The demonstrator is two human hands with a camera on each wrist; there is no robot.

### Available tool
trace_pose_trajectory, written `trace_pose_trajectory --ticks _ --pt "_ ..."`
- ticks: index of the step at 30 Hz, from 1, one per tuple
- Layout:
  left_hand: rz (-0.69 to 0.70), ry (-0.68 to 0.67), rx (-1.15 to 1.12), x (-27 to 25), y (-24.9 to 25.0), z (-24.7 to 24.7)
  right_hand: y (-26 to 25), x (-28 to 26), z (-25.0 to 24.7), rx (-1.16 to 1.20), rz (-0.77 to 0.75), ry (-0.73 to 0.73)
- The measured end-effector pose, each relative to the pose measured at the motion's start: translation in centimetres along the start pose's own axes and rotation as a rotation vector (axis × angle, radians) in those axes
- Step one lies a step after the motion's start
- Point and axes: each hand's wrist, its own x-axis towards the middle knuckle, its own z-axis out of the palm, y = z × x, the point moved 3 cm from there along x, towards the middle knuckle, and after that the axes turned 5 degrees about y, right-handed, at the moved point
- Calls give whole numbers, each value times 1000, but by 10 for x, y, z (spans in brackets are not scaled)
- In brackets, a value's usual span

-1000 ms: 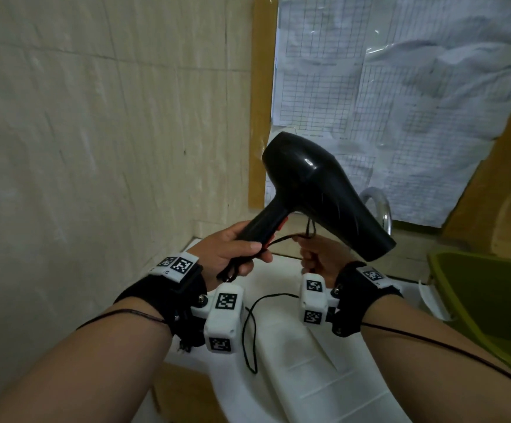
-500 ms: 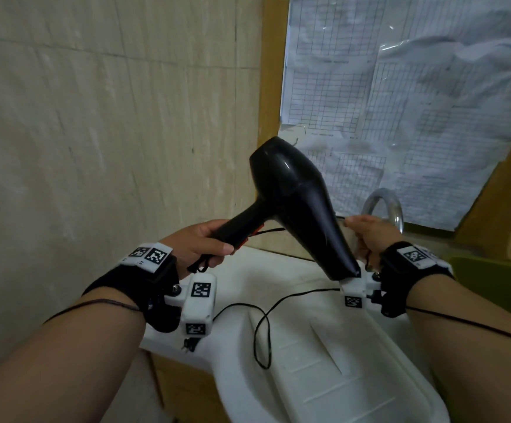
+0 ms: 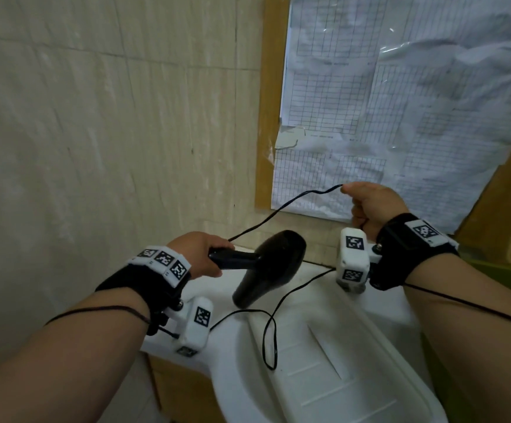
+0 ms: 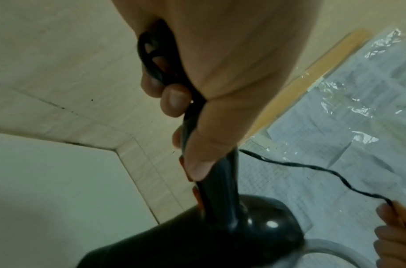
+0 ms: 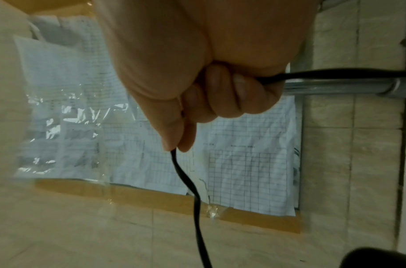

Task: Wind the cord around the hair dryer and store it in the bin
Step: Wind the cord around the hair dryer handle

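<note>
The black hair dryer (image 3: 271, 264) hangs over the white sink (image 3: 324, 389), its nozzle tilted down toward the basin. My left hand (image 3: 200, 254) grips its handle (image 4: 216, 183), with loops of cord bunched against my palm. A thin black cord (image 3: 281, 210) rises from the handle to my right hand (image 3: 370, 203), held higher and to the right. There thumb and forefinger pinch the cord (image 5: 188, 183), and the other fingers curl round it too. A slack loop of cord (image 3: 271, 340) droops into the sink. A sliver of the green bin (image 3: 492, 267) shows behind my right forearm.
A tiled wall (image 3: 110, 132) stands close on the left. Plastic-covered grid papers (image 3: 400, 102) in a wooden frame hang behind the sink. A metal pipe (image 5: 346, 88) runs along the wall near my right hand.
The dryer has swung from nozzle up and right to nozzle down over the sink. My right hand has risen, drawing the cord up and away from the handle.
</note>
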Motion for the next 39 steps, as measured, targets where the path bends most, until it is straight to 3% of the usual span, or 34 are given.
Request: trace_pose_trajectory --ticks 4,9,15,23,28,33,39 --pt "-69 46 -21 -3 -7 8 5 -5 6 25 -13 -42" --pt "-211 206 -373 -3 -15 10 27 -6 -7 33 41 11" --pt "-320 308 -973 0 -8 15 48 -22 -3 -28 67 -28" --pt "-322 365 -1419 -12 19 17 68 -42 -2 -110 119 -112" --pt "-211 248 -1584 -17 26 15 66 -41 0 -187 87 -83" --pt "-95 70 -1474 -22 24 10 57 -35 -9 -295 43 -15" --pt "12 -103 -1361 -29 10 5 34 -32 -11 -518 -34 -32"
